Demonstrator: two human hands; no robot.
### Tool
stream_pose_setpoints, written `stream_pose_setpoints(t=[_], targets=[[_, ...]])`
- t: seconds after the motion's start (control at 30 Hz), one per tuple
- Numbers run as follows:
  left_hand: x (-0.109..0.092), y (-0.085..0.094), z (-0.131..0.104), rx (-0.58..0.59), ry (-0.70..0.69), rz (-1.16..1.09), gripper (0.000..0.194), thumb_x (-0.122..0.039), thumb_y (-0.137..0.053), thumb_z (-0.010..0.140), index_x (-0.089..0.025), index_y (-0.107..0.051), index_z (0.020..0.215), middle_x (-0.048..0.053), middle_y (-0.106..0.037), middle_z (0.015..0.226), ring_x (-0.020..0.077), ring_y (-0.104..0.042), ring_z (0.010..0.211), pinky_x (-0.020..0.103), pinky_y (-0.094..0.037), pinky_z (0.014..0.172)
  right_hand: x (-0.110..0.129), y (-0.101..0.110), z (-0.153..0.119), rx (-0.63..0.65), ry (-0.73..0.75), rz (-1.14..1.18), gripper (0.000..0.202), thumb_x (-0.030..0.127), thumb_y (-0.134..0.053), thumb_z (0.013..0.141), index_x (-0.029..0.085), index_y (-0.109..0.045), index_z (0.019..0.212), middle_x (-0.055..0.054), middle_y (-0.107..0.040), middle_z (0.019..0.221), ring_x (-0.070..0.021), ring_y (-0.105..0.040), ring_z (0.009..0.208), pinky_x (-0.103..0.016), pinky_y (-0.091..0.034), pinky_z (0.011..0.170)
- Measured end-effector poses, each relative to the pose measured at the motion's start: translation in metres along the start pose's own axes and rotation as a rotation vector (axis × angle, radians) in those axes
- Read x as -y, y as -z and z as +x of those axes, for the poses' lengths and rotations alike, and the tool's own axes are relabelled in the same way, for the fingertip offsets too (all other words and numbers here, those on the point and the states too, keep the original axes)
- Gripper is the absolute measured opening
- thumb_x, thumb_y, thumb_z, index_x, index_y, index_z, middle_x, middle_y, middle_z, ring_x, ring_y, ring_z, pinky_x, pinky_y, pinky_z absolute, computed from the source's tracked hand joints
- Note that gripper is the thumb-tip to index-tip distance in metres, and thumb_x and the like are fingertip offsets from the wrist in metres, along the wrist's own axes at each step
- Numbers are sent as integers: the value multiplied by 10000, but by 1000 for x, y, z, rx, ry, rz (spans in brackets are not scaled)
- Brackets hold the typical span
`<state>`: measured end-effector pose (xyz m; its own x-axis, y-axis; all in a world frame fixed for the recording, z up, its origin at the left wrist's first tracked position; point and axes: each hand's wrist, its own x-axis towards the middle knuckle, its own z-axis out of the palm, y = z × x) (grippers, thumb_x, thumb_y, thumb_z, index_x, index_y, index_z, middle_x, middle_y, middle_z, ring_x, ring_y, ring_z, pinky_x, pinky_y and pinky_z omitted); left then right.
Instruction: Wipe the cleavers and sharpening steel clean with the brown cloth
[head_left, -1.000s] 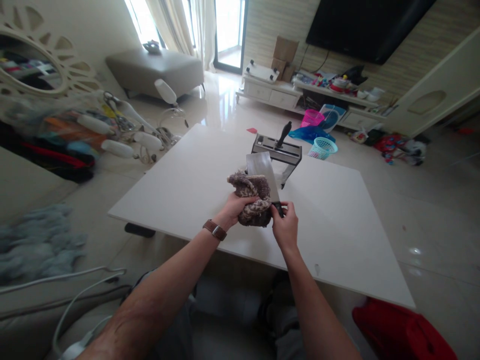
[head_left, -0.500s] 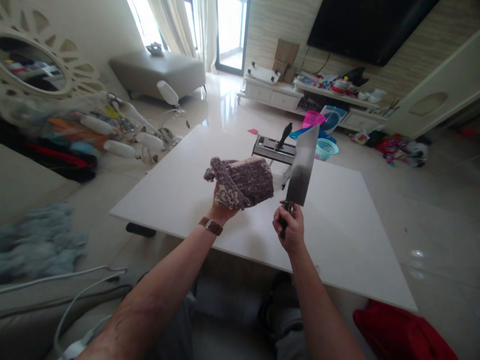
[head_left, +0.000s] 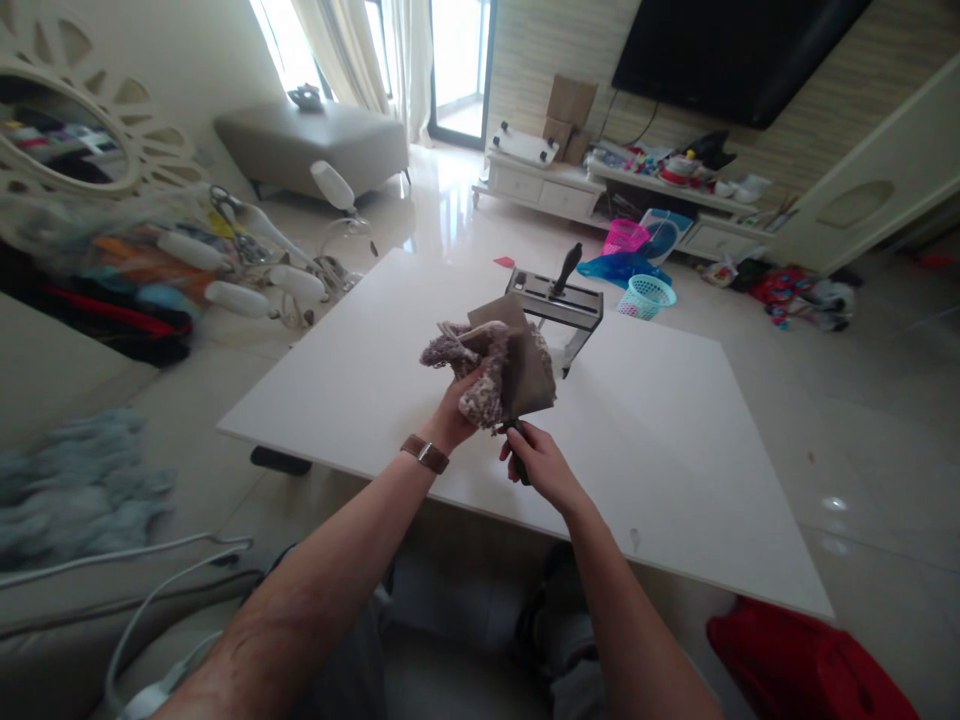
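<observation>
My left hand [head_left: 452, 415] is closed around a brown-and-cream fluffy cloth [head_left: 484, 400], bunched up above the white table [head_left: 360, 390]. In my right hand [head_left: 541, 462] is the black handle of a cleaver [head_left: 531, 375], its wide blade tilted up to the left. The blade lies against the cloth and covers part of it; some of the cloth shows past the blade's right edge. Behind them on the table stands a knife rack [head_left: 559, 300] with one black-handled knife [head_left: 568, 268] in it.
Beyond the table are a teal basket [head_left: 646, 297], a pink basket [head_left: 625, 237] and a blue plastic bag [head_left: 622, 268] on the floor. A lamp with several white shades [head_left: 296, 282] stands at the left. A red item [head_left: 802, 660] lies at lower right.
My right hand has brought the cleaver left and down from upright onto the cloth. The cloth has folded and shifted slightly in my left hand.
</observation>
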<state>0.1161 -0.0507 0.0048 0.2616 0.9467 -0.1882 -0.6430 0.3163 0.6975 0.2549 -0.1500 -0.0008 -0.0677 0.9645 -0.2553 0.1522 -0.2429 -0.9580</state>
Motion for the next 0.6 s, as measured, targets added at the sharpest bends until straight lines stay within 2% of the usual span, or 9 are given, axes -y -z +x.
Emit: stream_pose_setpoints(t=[0.07,0.17,0.3,0.43,0.53,0.6], targets=[[2,-5,2,13,4,-27,488,-353,-964,584,-160,-732,967,89,-789,978,296,-747,999,443,-601,941,-3,0,0,-15,-12,-99,357,527,-503,973,183,-600,988,9,-662,761,-101,-613,513,-223,-454,499],[6,-7,5,-16,-78,-20,519,-278,-988,532,-153,-739,970,78,-798,991,249,-760,916,414,-607,921,-6,-2,-1,-32,-35,-173,317,508,-482,987,203,-560,956,5,-673,778,-122,-650,575,-248,-493,575],[4,-2,11,-78,-153,-13,475,-256,-986,539,-139,-756,938,84,-802,985,240,-762,900,405,-610,909,-6,-2,-1,-115,0,-332,301,506,-511,973,227,-532,863,24,-625,688,-140,-598,581,-259,-431,589],[-13,10,21,-139,-233,-81,505,-230,-981,544,-157,-764,994,68,-801,1013,226,-760,913,392,-608,918,-3,-3,-3,-203,73,-553,266,464,-595,924,228,-559,807,5,-623,719,-165,-572,688,-267,-353,632],[-28,21,28,-187,-305,-131,469,-218,-962,579,-167,-756,997,61,-799,1035,219,-757,929,388,-603,930,-1,-5,-5,-199,62,-612,249,438,-591,926,228,-568,793,-1,-627,726,-168,-571,704,-272,-338,652],[-33,28,31,-212,-295,-158,430,-222,-943,614,-166,-745,992,58,-798,1020,221,-755,954,390,-594,956,-1,-8,-6,-192,56,-624,249,428,-594,924,228,-563,781,-1,-618,713,-165,-566,693,-273,-330,651]])
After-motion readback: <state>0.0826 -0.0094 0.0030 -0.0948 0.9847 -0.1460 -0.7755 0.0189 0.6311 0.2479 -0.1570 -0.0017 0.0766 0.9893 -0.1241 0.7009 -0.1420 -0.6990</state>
